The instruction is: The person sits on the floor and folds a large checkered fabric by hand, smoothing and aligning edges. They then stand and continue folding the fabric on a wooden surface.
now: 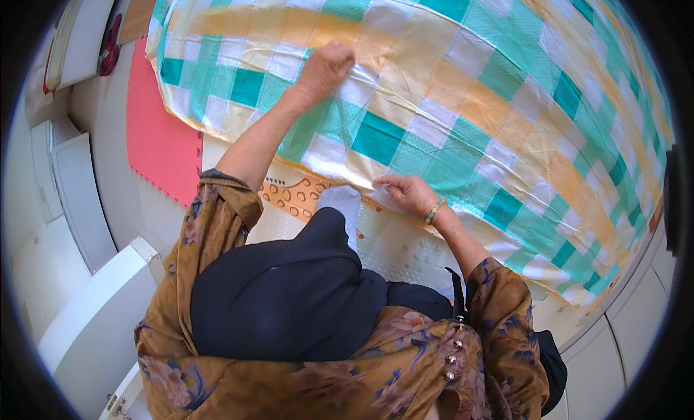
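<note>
A large checked cloth (pixel 378 138) in green, white and yellow is spread over the floor before me, with creases across it. My left hand (pixel 329 65) is curled into a fist over the cloth, well in from its near edge. Whether its fingers hold anything is hidden. Close to the near edge, my right hand (pixel 415 196) has its thumb and forefinger brought together on the fabric. A bead bracelet (pixel 436 211) circles the right wrist. My foot, in a grey sock (pixel 341 200), rests beside the cloth's near edge, left of the right hand.
Under the cloth lie a pink foam mat (pixel 157 132) at left and a pale patterned mat (pixel 398 252) with an orange part (pixel 293 199). White furniture panels (pixel 103 311) stand at lower left. Dark red footwear (pixel 110 54) sits at upper left. Floor tiles (pixel 591 360) show at lower right.
</note>
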`<state>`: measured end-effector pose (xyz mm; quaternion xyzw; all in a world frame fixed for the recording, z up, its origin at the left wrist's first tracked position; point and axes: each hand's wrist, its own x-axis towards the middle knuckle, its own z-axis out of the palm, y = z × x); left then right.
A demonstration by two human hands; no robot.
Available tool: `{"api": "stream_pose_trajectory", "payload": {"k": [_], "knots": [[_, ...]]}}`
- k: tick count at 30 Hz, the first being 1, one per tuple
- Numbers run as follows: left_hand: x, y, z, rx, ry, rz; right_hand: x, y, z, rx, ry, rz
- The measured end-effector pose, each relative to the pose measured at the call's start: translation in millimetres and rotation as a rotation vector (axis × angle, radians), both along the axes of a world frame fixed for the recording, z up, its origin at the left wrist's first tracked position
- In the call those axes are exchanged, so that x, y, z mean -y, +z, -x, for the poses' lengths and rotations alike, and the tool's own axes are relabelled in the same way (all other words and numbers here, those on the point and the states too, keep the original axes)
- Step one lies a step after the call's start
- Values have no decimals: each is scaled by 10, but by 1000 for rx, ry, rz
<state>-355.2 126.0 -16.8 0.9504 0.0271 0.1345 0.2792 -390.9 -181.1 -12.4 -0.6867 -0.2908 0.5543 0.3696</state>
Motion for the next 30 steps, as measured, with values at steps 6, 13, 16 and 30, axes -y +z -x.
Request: {"api": "stream_pose_trajectory", "payload": {"k": [6, 13, 16, 30], "knots": [[-367, 60, 516, -104, 539, 517, 5, -5, 51, -23, -73, -63], [593, 454, 1196, -155, 337, 722, -3, 9, -15, -295, -189, 113], [1161, 576, 1095, 128, -119, 349, -97, 17, -66, -967, -533, -78], [1267, 513, 1453, 65, -336, 198, -416, 188, 104, -1339, -1285, 197]]}}
